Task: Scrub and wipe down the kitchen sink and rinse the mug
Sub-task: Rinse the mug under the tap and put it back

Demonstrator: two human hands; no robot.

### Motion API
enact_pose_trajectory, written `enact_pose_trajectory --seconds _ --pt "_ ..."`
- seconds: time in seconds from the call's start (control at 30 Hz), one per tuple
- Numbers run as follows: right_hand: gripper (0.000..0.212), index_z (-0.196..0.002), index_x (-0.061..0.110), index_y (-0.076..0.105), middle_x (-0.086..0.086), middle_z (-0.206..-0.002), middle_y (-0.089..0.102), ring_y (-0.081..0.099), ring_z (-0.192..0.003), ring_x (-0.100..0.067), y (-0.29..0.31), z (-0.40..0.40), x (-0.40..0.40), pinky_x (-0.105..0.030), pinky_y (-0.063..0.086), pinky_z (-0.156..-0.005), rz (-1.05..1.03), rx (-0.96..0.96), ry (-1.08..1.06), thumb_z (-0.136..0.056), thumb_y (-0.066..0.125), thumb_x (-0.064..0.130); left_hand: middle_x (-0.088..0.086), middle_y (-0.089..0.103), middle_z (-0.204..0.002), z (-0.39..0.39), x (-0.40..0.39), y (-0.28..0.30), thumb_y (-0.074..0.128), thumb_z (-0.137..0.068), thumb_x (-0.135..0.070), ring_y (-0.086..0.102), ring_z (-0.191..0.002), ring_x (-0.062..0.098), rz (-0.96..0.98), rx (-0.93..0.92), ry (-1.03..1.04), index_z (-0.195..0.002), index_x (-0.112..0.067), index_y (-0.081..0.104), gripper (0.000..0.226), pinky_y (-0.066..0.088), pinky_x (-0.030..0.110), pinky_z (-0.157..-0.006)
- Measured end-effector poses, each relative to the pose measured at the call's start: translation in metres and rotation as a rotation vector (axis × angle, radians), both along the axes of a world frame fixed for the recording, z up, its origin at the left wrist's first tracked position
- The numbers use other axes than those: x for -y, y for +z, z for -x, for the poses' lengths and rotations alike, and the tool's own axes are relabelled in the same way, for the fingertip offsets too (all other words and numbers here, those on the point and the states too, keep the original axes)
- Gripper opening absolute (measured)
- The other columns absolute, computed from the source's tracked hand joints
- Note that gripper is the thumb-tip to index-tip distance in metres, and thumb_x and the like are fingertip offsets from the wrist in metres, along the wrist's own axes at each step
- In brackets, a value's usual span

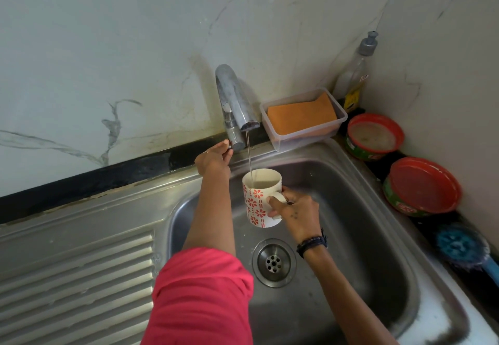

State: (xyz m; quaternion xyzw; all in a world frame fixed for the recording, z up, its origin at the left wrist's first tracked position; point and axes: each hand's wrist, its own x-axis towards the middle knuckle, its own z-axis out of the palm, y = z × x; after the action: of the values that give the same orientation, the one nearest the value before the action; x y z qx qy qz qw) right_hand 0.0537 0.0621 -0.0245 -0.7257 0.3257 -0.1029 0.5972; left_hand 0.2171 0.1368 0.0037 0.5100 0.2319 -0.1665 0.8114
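A white mug [258,201] with red flower print is held upright over the steel sink basin [359,236]. My right hand [297,213] grips it by the handle. A thin stream of water runs from the chrome tap [233,98] into the mug, which holds some water. My left hand [214,159] grips the tap's handle at the base of the spout. The drain [274,262] lies below the mug.
A clear tub with an orange sponge [302,115] stands behind the basin, with a soap dispenser bottle [356,74] beside it. Two red-rimmed round tubs [374,135] [422,186] and a blue brush [464,248] line the right edge. A ribbed drainboard [78,277] lies left.
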Motion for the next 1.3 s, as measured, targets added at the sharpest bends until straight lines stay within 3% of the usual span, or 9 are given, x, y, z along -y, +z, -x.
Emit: enact_pose_trajectory --seconds 0.1,0.13,0.2,0.27,0.43,0.63,1.0,1.17,1.3 --pt "0.019 -0.100 0.009 0.071 -0.006 -0.079 0.070 0.064 -0.079 -0.012 0.000 0.000 0.003 0.004 0.040 -0.056 0.018 -0.019 0.000 -0.082 0.067 0.012 0.004 0.065 -0.071 0.002 -0.001 0.003 0.054 -0.090 -0.001 0.063 -0.067 0.013 0.029 -0.054 0.061 -0.092 -0.004 0.057 0.005 0.053 0.017 -0.065" --pt "0.017 -0.098 0.009 0.071 -0.003 -0.077 0.069 0.063 -0.079 -0.011 -0.001 0.000 0.003 0.005 0.039 -0.056 0.015 -0.030 -0.001 -0.082 0.067 0.012 0.001 0.065 -0.067 0.001 -0.002 0.001 0.050 -0.092 -0.001 0.063 -0.064 0.012 0.041 -0.056 0.047 -0.085 -0.009 0.055 0.012 0.052 0.015 -0.060" --pt "0.008 -0.084 0.009 0.073 0.004 -0.066 0.066 0.062 -0.072 -0.008 -0.002 0.001 0.004 0.003 0.040 -0.054 0.023 -0.067 -0.001 -0.082 0.067 0.014 -0.004 0.065 -0.063 0.001 -0.001 0.000 0.043 -0.094 0.004 0.063 -0.060 0.008 0.043 -0.034 0.010 -0.093 -0.013 0.056 0.022 0.051 0.013 -0.055" --pt "0.014 -0.070 0.010 0.070 0.009 -0.060 0.064 0.060 -0.065 0.000 -0.005 0.003 0.005 0.000 0.041 -0.052 0.033 -0.093 -0.004 -0.082 0.068 0.016 0.004 0.063 -0.082 0.002 0.000 0.000 0.045 -0.093 0.002 0.060 -0.069 0.010 0.021 -0.037 0.042 -0.108 -0.002 0.057 0.020 0.053 0.017 -0.063" --pt "0.021 -0.060 0.017 0.066 0.010 -0.054 0.063 0.059 -0.061 0.004 -0.011 0.005 0.004 -0.001 0.040 -0.053 0.056 -0.110 0.006 -0.081 0.067 0.017 0.017 0.067 -0.095 0.003 0.005 0.001 0.069 -0.078 -0.001 0.064 -0.073 0.015 -0.110 -0.061 0.108 -0.098 0.006 0.065 0.022 0.056 0.021 -0.067" --pt "0.012 -0.083 0.005 0.073 -0.001 -0.063 0.065 0.061 -0.067 -0.004 -0.010 0.004 0.006 0.003 0.038 -0.056 0.111 -0.099 0.066 -0.083 0.066 0.015 0.017 0.068 -0.099 0.004 0.004 0.002 0.070 -0.077 -0.001 0.065 -0.075 0.016 -0.087 -0.085 0.128 -0.096 0.005 0.066 0.021 0.056 0.019 -0.064" --pt "0.013 -0.080 0.005 0.072 -0.002 -0.068 0.066 0.058 -0.067 -0.001 -0.007 0.001 0.006 0.003 0.038 -0.055 0.151 -0.100 0.080 -0.082 0.067 0.016 0.016 0.069 -0.099 0.009 0.005 0.007 0.070 -0.077 -0.002 0.064 -0.074 0.015 -0.074 -0.111 0.154 -0.096 0.004 0.066 0.020 0.055 0.018 -0.061" --pt "0.012 -0.088 0.006 0.072 -0.002 -0.069 0.066 0.062 -0.072 -0.011 -0.007 -0.002 0.005 0.002 0.040 -0.056 0.161 -0.098 0.082 -0.083 0.066 0.015 0.018 0.066 -0.103 0.010 0.005 0.007 0.063 -0.083 -0.002 0.062 -0.073 0.015 -0.035 -0.092 0.158 -0.105 0.008 0.062 0.024 0.055 0.019 -0.064" --pt "0.011 -0.086 0.005 0.072 -0.003 -0.070 0.068 0.058 -0.067 -0.002 -0.008 -0.002 0.005 0.002 0.039 -0.056 0.164 -0.093 0.084 -0.082 0.067 0.014 0.018 0.068 -0.100 0.010 0.005 0.007 0.068 -0.078 -0.001 0.065 -0.083 0.019 -0.058 -0.094 0.161 -0.101 0.007 0.065 0.024 0.055 0.020 -0.066"
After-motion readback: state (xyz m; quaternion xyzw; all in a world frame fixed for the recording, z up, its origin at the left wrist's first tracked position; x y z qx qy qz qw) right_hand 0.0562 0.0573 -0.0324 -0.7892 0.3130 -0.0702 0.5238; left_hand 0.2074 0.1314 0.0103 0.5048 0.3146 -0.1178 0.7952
